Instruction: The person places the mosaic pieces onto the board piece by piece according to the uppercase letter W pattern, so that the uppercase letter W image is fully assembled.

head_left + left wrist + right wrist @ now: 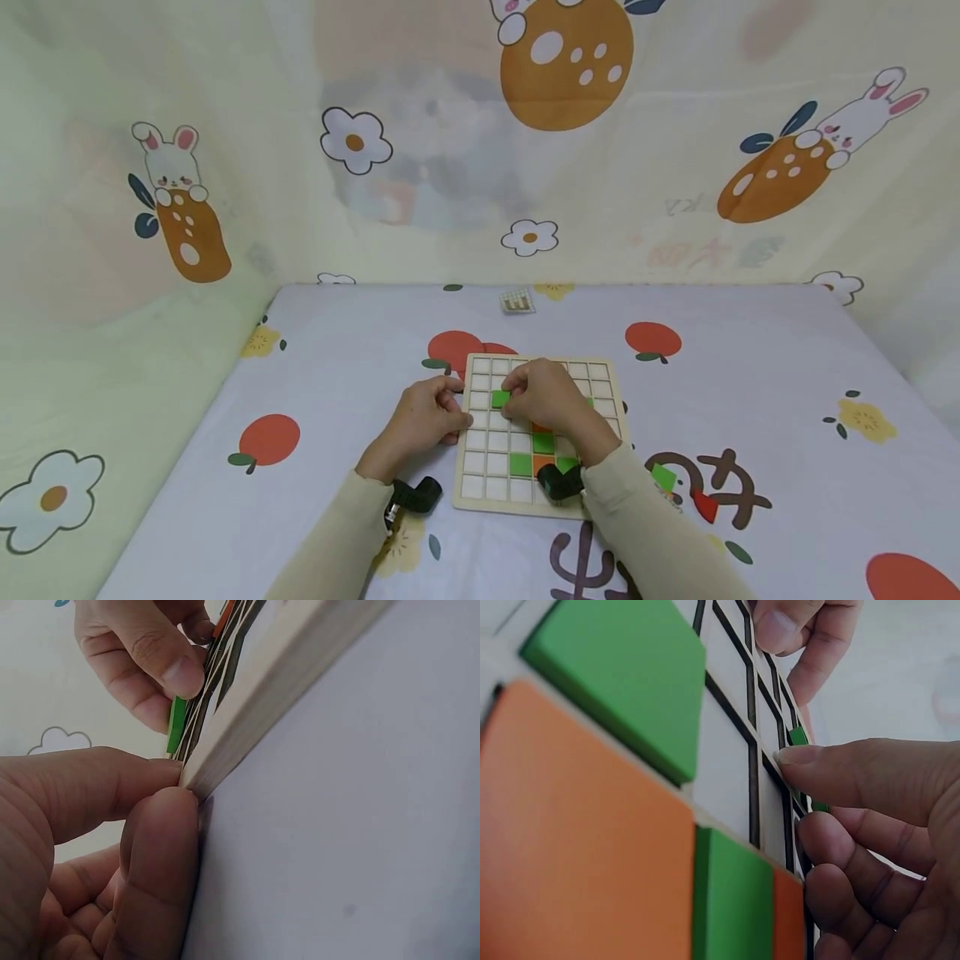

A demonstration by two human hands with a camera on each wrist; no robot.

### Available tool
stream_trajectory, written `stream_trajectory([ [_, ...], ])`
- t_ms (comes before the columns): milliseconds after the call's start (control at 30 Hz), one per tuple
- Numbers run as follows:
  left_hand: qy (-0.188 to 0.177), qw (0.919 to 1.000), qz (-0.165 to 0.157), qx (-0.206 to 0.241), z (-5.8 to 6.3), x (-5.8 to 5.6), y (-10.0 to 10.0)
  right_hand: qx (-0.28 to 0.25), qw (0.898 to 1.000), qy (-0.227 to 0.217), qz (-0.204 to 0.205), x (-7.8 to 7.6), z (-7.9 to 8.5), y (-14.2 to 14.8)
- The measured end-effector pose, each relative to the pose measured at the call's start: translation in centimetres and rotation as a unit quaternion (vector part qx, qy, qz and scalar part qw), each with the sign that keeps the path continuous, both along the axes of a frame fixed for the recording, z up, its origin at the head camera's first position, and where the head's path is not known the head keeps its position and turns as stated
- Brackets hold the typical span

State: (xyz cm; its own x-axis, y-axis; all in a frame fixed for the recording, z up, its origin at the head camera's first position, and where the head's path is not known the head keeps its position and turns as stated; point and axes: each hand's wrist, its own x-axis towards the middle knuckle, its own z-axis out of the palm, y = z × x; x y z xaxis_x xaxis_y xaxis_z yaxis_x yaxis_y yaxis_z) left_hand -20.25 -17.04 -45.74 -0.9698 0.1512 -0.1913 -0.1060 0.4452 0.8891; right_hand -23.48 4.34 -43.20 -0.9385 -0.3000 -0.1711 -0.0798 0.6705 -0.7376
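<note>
A pale wooden grid board (474, 492) lies on the table with green and orange square tiles in some cells. My left hand (423, 414) pinches the board's left edge between thumb and finger, close up in the left wrist view. Over the upper middle of the grid, my right hand (551, 400) has its thumb and fingers at a green tile (500, 399), partly covering it. That green tile (177, 727) stands out above the grid in the left wrist view. Lower down are a green tile (521, 464) and an orange tile (543, 461). My right hand and wrist hide several cells.
To the board's right, a green piece (663, 477) and a red piece (705, 505) lie beside my right sleeve (652, 525). A small patterned card (517, 302) sits at the table's back edge. Printed cloth (420, 250) hangs behind the table.
</note>
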Motion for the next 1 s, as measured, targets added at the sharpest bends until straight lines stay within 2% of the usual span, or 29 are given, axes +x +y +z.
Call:
stream_trajectory([
  [467, 0.002, 1.0000, -0.002, 0.004, 0.02, 0.01, -0.04, 0.022, 1.000, 0.001, -0.009, 0.06, 0.17, -0.45],
  [1000, 0.005, 1.0000, -0.004, 0.001, -0.30, -0.09, -0.07, 0.019, 1.000, -0.002, -0.008, 0.25, 0.09, -0.48],
])
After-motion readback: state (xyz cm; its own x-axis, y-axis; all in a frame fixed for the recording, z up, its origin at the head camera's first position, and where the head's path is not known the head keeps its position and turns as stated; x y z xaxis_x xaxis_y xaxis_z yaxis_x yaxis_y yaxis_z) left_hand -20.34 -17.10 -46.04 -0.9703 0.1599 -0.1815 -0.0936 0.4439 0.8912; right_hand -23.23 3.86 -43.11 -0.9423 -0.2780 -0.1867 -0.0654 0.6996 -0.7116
